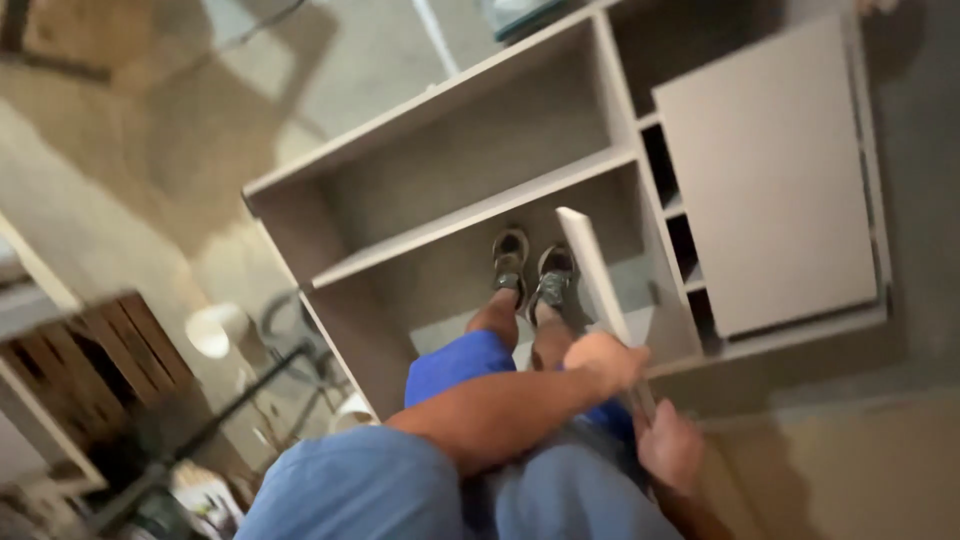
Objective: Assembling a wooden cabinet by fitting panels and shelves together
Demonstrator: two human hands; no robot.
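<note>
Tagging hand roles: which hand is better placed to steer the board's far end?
Probably left. The left hand grips the board higher up, nearer the end that points into the cabinet. The right hand holds the near end, close to the body.

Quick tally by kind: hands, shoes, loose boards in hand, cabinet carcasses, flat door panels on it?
Hands: 2, left hand and right hand
Shoes: 2, left shoe and right shoe
Held board: 1
Cabinet: 1
Door panel: 1
Total: 7
</note>
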